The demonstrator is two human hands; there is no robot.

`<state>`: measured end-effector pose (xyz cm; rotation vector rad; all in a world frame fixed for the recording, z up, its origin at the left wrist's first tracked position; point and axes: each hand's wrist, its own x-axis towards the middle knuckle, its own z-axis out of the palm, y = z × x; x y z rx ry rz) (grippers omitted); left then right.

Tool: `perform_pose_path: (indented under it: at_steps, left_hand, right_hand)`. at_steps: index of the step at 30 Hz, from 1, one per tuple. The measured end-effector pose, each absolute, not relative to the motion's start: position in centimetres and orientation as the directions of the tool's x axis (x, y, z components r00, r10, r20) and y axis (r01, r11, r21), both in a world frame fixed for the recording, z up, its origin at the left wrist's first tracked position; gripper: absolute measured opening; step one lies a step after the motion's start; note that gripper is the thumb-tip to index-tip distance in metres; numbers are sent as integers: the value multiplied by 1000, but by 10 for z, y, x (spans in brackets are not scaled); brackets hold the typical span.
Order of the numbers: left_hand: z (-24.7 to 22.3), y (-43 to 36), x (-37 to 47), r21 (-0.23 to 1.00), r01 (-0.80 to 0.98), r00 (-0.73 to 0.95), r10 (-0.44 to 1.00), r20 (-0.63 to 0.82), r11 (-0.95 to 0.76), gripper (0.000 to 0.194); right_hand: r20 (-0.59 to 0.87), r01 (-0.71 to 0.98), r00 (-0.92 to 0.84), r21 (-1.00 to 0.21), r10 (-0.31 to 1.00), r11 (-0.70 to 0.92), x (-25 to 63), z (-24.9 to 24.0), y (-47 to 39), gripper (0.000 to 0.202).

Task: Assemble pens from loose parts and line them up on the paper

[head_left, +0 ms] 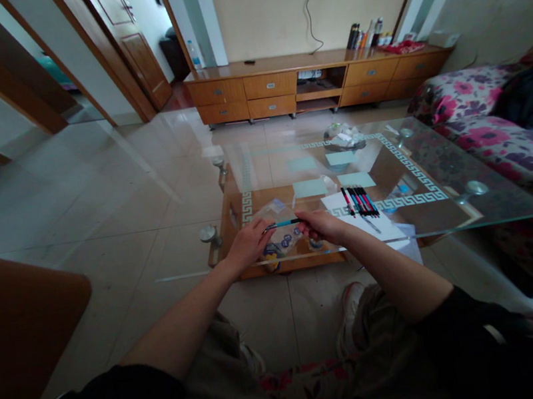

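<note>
Between my two hands, above the near edge of the glass table, a light-blue and black pen [284, 223] is held level. My left hand [249, 241] pinches its left end. The fingers of my right hand [320, 226] are closed round its black right end. Under the pen lies a clear plastic bag [286, 240] with blue printing. Right of my right hand, a row of several pens [361, 202] in black, red and blue rests on white paper [335, 202]. A thin grey pen-like piece [370, 225] lies just below that row.
The glass table [495, 207] has a patterned border and metal corner posts. Near its far edge stands a bowl [342, 138] with plastic wrapping. A floral sofa [479, 139] is to the right, a brown wooden surface [17, 320] to the left. A low cabinet [268, 84] lines the far wall.
</note>
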<state>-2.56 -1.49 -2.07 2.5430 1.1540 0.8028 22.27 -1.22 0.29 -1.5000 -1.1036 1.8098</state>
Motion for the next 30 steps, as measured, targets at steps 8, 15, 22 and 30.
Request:
perform_pose_path:
  at_steps: [8,15,22,30]
  left_hand:
    - [-20,-12,-28,447,589,535,740,408,-673,29]
    - [-21,-11,-28,458,595,536,751,385,-660,34]
    - [-21,-13,-27,346,642,589,729,349,-685,29]
    - [-19,-19,-19,182,620,696,642,323,-764,34]
  right_hand:
    - [-480,-5,-314,-862,819,-507,222,3,-14,44]
    - [-443,-40,-317,-877,839,-479,224,-4,-12,44]
    - [-352,69,-270,-935,896,-347,220,-8,-11,44]
    - [-499,189,-341,-866,796,-462,217,-9,-15,52]
